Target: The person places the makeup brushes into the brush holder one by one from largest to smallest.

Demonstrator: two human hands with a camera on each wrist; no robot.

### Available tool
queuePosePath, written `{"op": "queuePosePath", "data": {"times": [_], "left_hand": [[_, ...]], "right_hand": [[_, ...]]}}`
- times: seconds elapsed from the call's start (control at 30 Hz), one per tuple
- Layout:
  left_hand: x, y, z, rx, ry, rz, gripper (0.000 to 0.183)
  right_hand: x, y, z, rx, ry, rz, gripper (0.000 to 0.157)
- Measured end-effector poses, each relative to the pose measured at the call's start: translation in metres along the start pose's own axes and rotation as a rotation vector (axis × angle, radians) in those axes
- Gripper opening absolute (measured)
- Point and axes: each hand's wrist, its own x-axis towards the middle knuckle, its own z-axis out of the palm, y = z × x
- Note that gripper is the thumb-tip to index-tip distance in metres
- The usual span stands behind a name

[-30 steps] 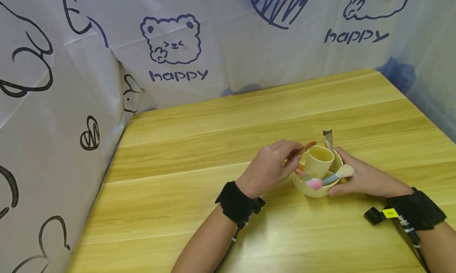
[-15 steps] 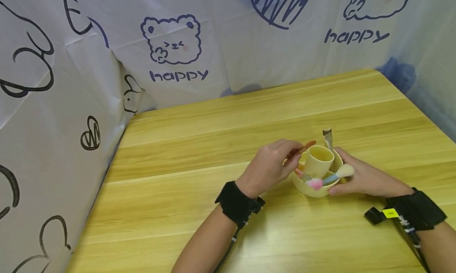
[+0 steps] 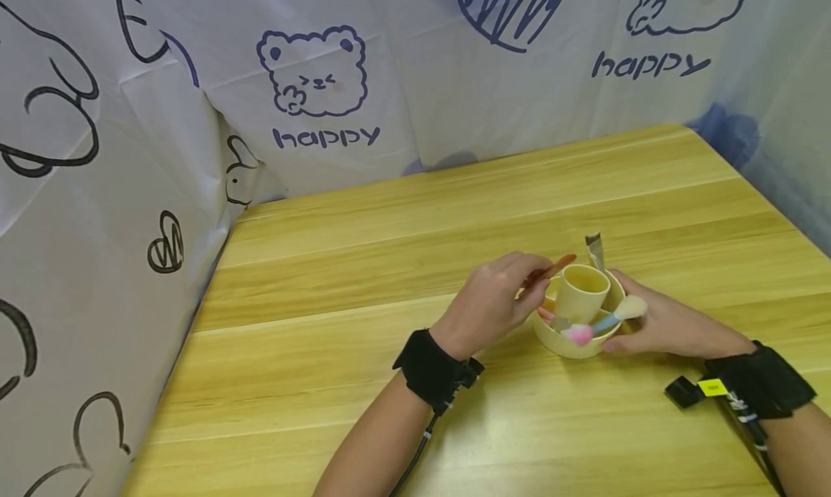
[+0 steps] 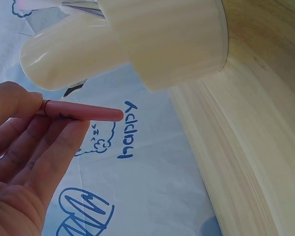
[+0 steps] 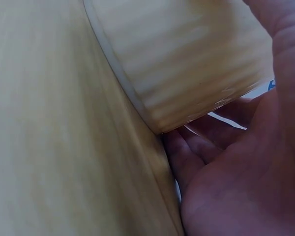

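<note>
My left hand (image 3: pixel 496 298) pinches a slim pink tapered tube (image 4: pixel 83 110), with a dark seam and small dark lettering, between thumb and fingers. It is beside the tall middle cup (image 3: pixel 584 288) of a pale yellow round brush holder (image 3: pixel 565 345), at the left of the rim. My right hand (image 3: pixel 662 320) holds the holder from the right, fingers curled behind it and thumb at the front. In the holder's outer ring lean a flat dark-tipped brush (image 3: pixel 594 250), a cream-tipped brush with a blue handle (image 3: pixel 607 324) and a pink-and-white fluffy brush (image 3: pixel 579 334).
The holder stands on a wood-grain table (image 3: pixel 363 338), right of its middle. A white cloth (image 3: pixel 415 78) with drawings hangs behind and at the left. A small black camera block (image 3: pixel 683 392) juts from the right wrist strap, and cables run along both forearms.
The holder has turned slightly under my right hand: the dark-tipped brush has shifted left at the back, the pink brush right at the front. My left hand stays nearly still with the tube.
</note>
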Motion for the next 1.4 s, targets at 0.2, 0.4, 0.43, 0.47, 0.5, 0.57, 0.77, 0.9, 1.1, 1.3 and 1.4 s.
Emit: {"op": "queuePosePath", "data": {"times": [0.2, 0.4, 0.43, 0.47, 0.5, 0.57, 0.77, 0.9, 1.1, 1.3, 1.4], "left_hand": [[0.0003, 0.0001, 0.0, -0.006, 0.01, -0.001, 0.015], [0.0002, 0.0, 0.0, -0.009, 0.015, 0.002, 0.015], [0.0003, 0.0, 0.0, -0.008, 0.015, 0.002, 0.015], [0.0003, 0.0, 0.0001, -0.008, 0.014, 0.003, 0.016], [0.0003, 0.0, 0.0001, -0.006, 0.014, 0.003, 0.016], [0.0004, 0.0, 0.0001, -0.004, 0.013, 0.003, 0.016], [0.0003, 0.0004, -0.0002, -0.002, 0.015, 0.005, 0.016], [0.0003, 0.0005, 0.0, -0.002, 0.02, 0.008, 0.016], [0.0001, 0.0003, -0.0001, 0.002, 0.021, 0.005, 0.016], [0.0002, 0.0002, 0.0004, 0.002, 0.019, 0.005, 0.016], [0.0003, 0.0001, 0.0007, 0.005, 0.017, 0.005, 0.016]], "right_hand": [[0.0004, -0.0008, 0.0011, -0.009, 0.026, 0.024, 0.1], [0.0004, -0.0003, 0.0007, -0.006, 0.035, 0.029, 0.095], [0.0003, -0.0002, 0.0005, -0.009, 0.034, 0.025, 0.096], [0.0002, -0.0002, 0.0003, -0.016, 0.034, 0.02, 0.096], [0.0002, -0.0003, 0.0002, -0.022, 0.032, 0.011, 0.097], [0.0005, -0.0007, 0.0001, -0.019, 0.026, -0.008, 0.098], [0.0017, -0.0019, 0.0007, 0.0, 0.008, -0.058, 0.093], [0.0019, -0.0024, 0.0017, -0.011, 0.014, -0.063, 0.1], [0.0032, -0.0025, 0.0032, 0.03, 0.025, -0.045, 0.099], [0.0022, -0.0036, 0.0033, 0.022, 0.046, -0.025, 0.093], [0.0017, -0.0038, 0.0029, 0.002, 0.05, -0.023, 0.093]]}}
